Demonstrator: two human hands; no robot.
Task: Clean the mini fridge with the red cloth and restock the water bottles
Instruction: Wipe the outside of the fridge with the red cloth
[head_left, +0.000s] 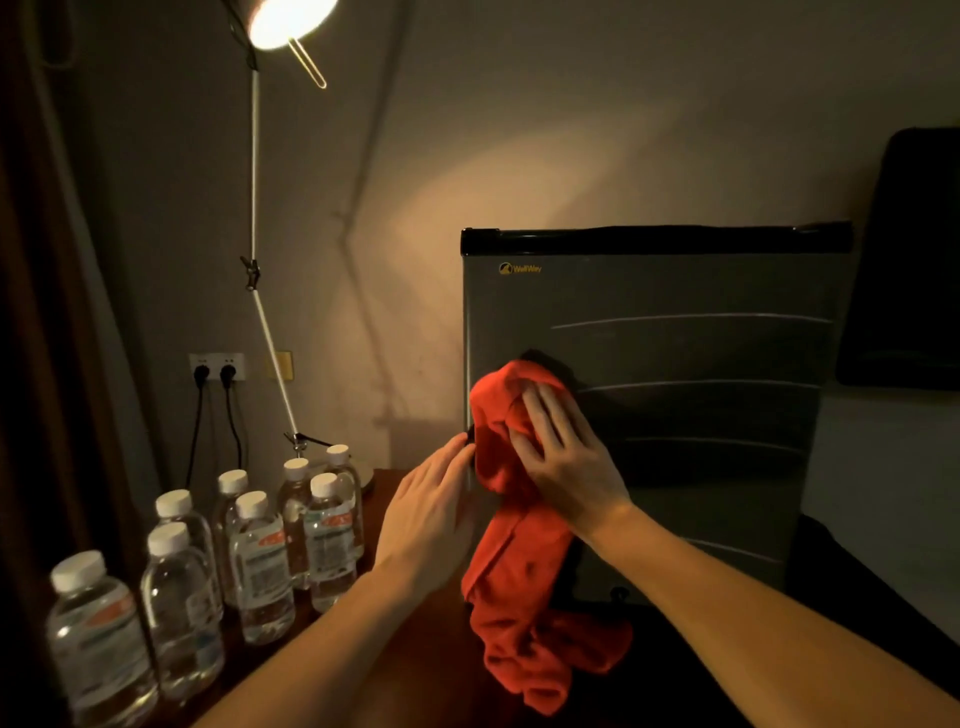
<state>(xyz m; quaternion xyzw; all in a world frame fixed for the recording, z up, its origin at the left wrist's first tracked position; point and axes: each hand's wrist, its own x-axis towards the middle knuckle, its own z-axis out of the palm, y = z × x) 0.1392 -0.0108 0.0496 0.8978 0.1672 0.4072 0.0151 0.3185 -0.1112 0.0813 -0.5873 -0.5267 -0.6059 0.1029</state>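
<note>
Mini fridge (675, 405), dark grey with a black top strip and its door closed, stands on a dark wooden desk (395, 499) against a plain wall in a dim room. A person's right hand (563, 457) presses a red cloth (511, 545) flat against the left part of the door, fingers straight and spread over the fabric; the rest of the cloth hangs down to the desk. The left hand (428, 506), fingers extended, touches the door's left edge just beside the cloth. Water bottles (260, 561) with white caps stand grouped at near left on the desk, their labels too blurred to read. A lit lamp (288, 21) on a jointed white arm rises behind them, near a wall socket (215, 366) with two black plugs. A dark screen (904, 260) hangs at far right. Yellow lettering at the door's upper left reads "WellWay".
</note>
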